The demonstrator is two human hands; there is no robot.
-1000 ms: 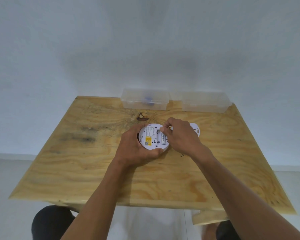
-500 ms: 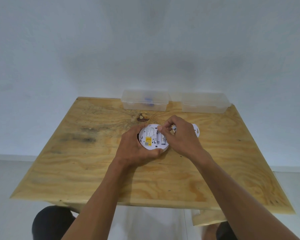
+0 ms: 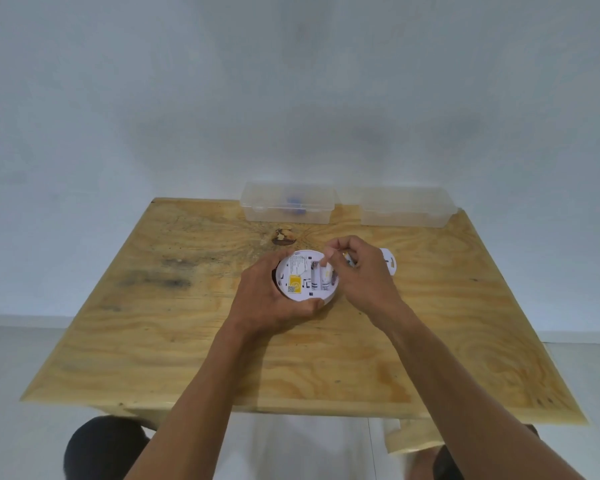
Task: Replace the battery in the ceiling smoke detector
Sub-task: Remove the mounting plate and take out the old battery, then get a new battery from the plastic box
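Right hand (image 3: 364,271) lifted battery (image 3: 326,271) end up; left hand (image 3: 269,299) steadies detector (image 3: 300,282).

Tabletop (image 3: 160,341): left half and near edge bare. Far edge: two clear boxes (image 3: 288,206) (image 3: 406,211) block passage.

My left hand (image 3: 271,299) cups the white smoke detector (image 3: 300,278) from its left and near sides, back face up, on the plywood table (image 3: 174,341). A yellow label (image 3: 294,281) sits left of the open battery bay. My right hand (image 3: 364,271) reaches over the detector's right edge, thumb and forefinger pinching a white battery (image 3: 326,271) at its far end, tilted up out of the bay. Beyond the detector stand two clear plastic boxes (image 3: 288,206), side by side. A white mounting plate (image 3: 390,266) peeks out right of my right hand.
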